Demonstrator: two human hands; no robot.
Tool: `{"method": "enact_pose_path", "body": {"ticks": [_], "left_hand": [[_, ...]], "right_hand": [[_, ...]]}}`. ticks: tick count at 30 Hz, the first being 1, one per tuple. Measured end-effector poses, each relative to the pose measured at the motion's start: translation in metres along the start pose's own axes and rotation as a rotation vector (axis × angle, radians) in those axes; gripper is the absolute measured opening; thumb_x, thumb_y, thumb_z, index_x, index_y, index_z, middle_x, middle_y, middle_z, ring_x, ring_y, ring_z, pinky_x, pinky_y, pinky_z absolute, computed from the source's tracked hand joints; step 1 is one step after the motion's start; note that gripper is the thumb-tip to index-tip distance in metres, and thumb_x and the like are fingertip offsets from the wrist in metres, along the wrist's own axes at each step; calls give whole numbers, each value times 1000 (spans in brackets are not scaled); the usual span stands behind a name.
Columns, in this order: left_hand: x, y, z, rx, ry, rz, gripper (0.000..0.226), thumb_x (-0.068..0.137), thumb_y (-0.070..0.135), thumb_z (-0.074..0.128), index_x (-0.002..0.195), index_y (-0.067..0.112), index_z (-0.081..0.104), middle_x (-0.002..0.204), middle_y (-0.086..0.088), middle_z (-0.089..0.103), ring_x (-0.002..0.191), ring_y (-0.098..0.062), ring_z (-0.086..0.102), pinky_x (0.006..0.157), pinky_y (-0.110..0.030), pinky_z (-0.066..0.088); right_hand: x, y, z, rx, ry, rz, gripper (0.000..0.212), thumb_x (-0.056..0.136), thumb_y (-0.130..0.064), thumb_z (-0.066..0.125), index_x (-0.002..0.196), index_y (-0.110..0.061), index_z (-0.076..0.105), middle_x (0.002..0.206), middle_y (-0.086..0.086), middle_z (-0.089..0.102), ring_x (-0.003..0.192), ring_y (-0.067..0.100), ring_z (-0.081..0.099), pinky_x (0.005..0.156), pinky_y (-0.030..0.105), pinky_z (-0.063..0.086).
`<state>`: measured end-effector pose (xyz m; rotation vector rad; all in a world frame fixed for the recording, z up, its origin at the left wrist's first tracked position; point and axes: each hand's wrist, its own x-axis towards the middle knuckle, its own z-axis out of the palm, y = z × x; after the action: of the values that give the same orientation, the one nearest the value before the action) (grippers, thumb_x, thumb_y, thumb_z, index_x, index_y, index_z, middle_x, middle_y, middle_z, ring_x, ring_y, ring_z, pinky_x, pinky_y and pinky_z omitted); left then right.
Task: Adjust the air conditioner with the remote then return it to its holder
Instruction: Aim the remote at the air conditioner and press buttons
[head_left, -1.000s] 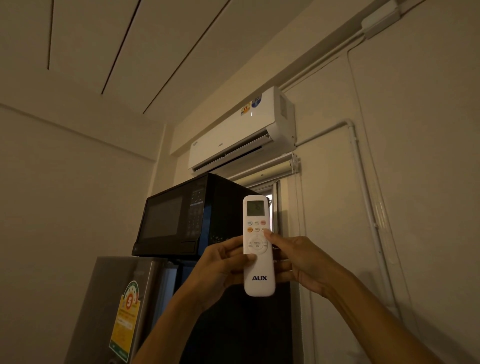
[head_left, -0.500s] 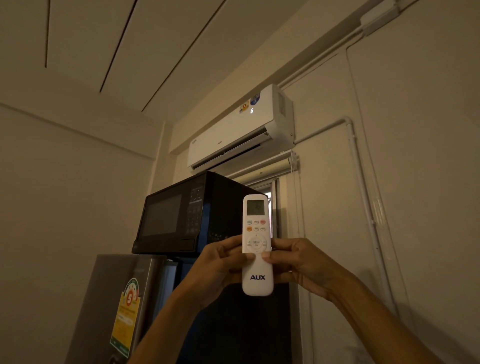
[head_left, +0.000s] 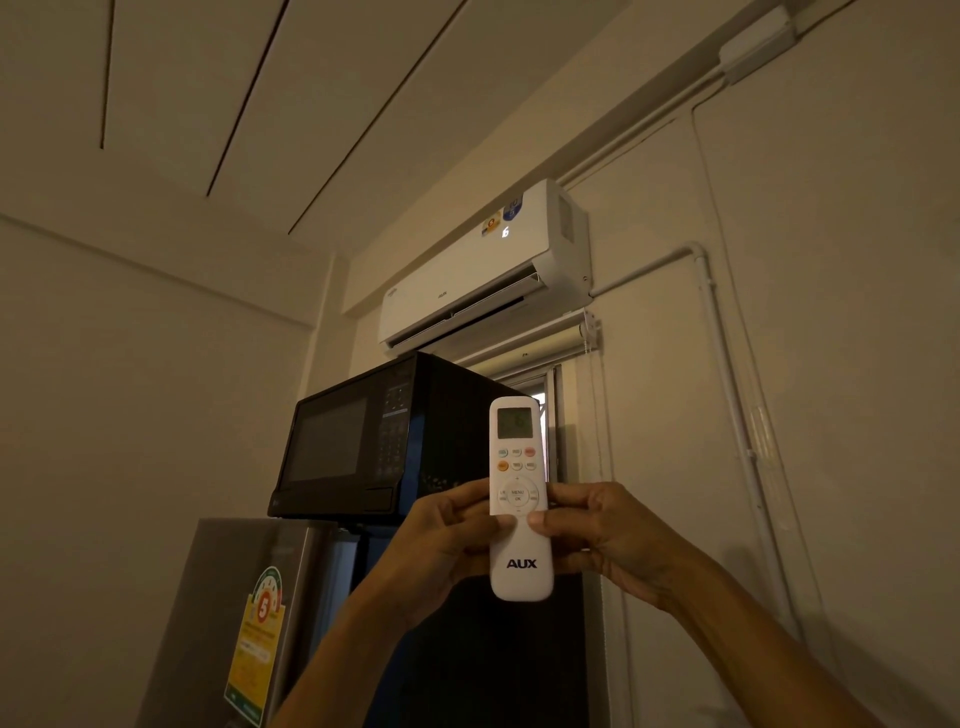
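High on the far wall, the white air conditioner (head_left: 483, 270) hangs just under the ceiling, its flap part open and a lit figure glowing on its front beside two stickers. Below it a black microwave (head_left: 363, 441) sits on top of a grey fridge (head_left: 234, 613), which carries a green and yellow label on its door. A rolled blind (head_left: 535, 345) runs under the unit, and white pipes (head_left: 722, 364) go down the wall to the right. Both arms reach up in front of the camera and hold the white remote (head_left: 519, 499) upright between them, well below the air conditioner and in front of the microwave's right side. Its small screen is at the top, coloured buttons below that, and AUX printed near the bottom. The left hand (head_left: 447, 545) curls its fingers around the remote's left edge, thumb on the front. The right hand (head_left: 602, 535) grips the right edge, its thumb resting just below the round menu pad. The holder is not seen.
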<state>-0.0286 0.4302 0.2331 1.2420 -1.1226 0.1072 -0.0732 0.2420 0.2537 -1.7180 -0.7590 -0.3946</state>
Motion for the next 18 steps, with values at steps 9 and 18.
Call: {"method": "enact_pose_path", "body": {"ticks": [9,18], "left_hand": [[-1,0,0,2,4,-2,42,76,8,60,116,20,56,105,-1,75,99,-23,70,69,-30,60],[-2,-3,0,-8,-2,-5,41,75,7,60,114,21,57,102,1,76,96,-22,71,66,-28,60]], "right_hand": [[-1,-1,1,3,-2,-2,28,82,-6,63,102,-26,63,102,2,72,89,17,73,65,30,60],[-1,2,0,1,-5,2,28,82,-7,63,104,-25,63,101,1,72,90,16,72,65,28,59]]}}
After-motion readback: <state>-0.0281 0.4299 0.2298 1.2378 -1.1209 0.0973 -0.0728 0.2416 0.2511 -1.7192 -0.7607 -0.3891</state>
